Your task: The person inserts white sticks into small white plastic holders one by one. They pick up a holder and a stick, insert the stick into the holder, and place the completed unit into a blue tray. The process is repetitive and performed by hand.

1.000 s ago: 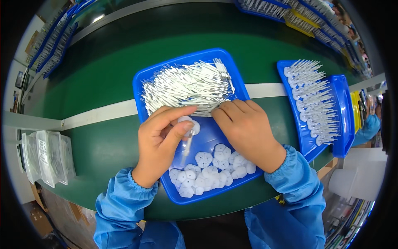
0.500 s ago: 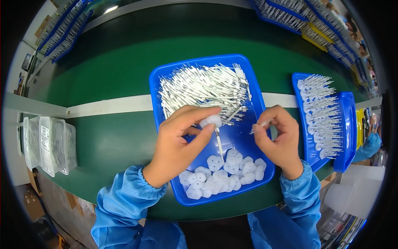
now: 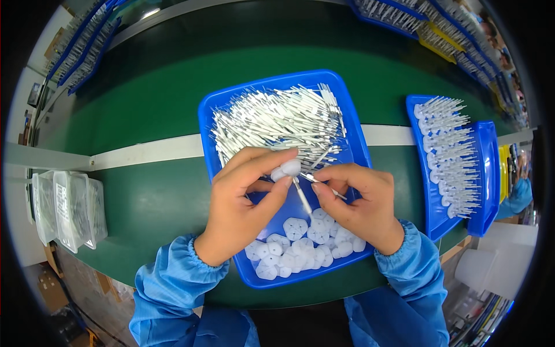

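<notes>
Between the thumb and fingers of my left hand (image 3: pixel 245 191) is a white plastic disc (image 3: pixel 287 168), one of the lobed kind. A thin white rod (image 3: pixel 303 199) sticks out of it, slanting down over the tray. My right hand (image 3: pixel 361 199) pinches a second slim rod (image 3: pixel 332 190), its tip close against the disc; whether it has entered a hole I cannot tell. Both hands are above a blue tray (image 3: pixel 363 144). A heap of white rods (image 3: pixel 277 121) fills its far part, and loose white discs (image 3: pixel 306 251) lie in its near part.
On the right stand a blue tray (image 3: pixel 430 222) of discs bristling with rods and another blue tray (image 3: pixel 485 173). Clear plastic boxes (image 3: pixel 72 208) stand at the left. Racked trays of rods (image 3: pixel 393 17) rise at the back. A co-worker's blue sleeve (image 3: pixel 516 199) shows far right.
My right hand has moved left, bringing its rod up to the disc in my left hand. The left hand has shifted slightly left, and the whole view has shifted a little.
</notes>
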Demonstrator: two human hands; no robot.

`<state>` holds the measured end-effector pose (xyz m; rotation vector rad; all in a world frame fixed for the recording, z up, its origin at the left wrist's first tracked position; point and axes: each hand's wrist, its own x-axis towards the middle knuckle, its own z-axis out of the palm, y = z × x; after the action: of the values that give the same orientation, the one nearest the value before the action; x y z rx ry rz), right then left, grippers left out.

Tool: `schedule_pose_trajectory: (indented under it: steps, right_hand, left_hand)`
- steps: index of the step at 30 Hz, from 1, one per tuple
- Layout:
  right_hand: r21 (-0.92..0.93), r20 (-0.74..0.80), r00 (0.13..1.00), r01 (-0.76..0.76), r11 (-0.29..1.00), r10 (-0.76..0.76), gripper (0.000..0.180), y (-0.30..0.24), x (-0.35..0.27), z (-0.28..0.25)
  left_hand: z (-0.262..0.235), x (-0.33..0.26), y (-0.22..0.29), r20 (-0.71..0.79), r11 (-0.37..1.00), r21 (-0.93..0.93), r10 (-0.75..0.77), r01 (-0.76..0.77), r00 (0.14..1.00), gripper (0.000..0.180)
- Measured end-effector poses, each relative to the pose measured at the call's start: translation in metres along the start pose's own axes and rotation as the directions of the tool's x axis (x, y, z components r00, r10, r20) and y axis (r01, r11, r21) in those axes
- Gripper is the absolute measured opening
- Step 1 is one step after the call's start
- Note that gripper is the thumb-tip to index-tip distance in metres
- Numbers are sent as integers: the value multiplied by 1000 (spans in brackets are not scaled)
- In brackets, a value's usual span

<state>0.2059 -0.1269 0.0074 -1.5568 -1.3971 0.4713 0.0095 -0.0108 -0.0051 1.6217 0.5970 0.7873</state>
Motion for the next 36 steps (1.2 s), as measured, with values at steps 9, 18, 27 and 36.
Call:
schedule_pose_trajectory:
  steps: [9, 18, 27, 36]
  right_hand:
    - [20, -48, 996, -73, 997, 74, 13, -4, -6, 10]
    - [69, 167, 941, -309, 949, 294, 13, -3, 4, 2]
    - [-468, 77, 947, 310, 827, -312, 15, 2, 2, 8]
    - [-294, 91, 972, 235, 926, -218, 11, 9, 4, 5]
  left_hand:
    - [0, 1, -2, 23, 963, 205, 177, -178, 984, 46]
    - [-2, -1, 0, 110, 927, 329, 151, -180, 982, 46]
    - [5, -5, -3, 120, 790, 514, 321, -336, 939, 51]
    - [4, -7, 4, 137, 843, 484, 194, -237, 971, 49]
